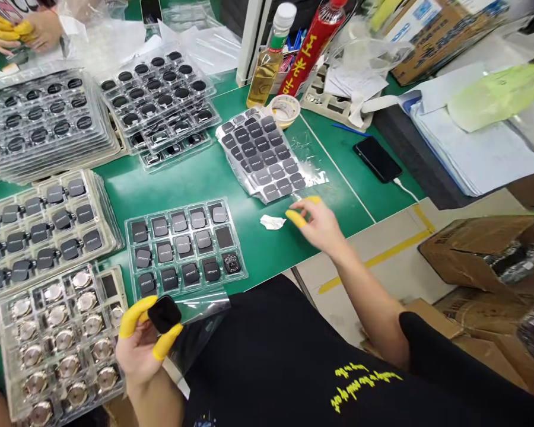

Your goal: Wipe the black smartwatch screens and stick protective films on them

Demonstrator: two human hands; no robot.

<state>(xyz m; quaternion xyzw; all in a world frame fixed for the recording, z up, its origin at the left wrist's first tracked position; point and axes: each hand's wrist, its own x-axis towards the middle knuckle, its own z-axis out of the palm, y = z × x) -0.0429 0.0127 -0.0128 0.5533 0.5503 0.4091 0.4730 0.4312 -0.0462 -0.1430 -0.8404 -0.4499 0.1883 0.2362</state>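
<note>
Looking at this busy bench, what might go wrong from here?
The left hand pinches a small black square part only by its edges, off the table's front, so it might slip and fall. The right hand reaches past a white scrap toward the sheet of dark pads; a sleeve or wrist might nudge the clear tray near the table edge. The tray stacks look prone to sliding.

Plastic, rubber and metal on a matt green desk

The desk (231, 178) mat looks smooth and matt. On it, the clear glossy plastic tray (186, 248) holds dark matt squares; left of it, round shiny metal parts (57, 341) glint. The black square piece (164, 313) looks glossy, pinched by yellow rubber-capped fingers (136, 317). Right of the tray lies crumpled white paper (272, 222).
</note>
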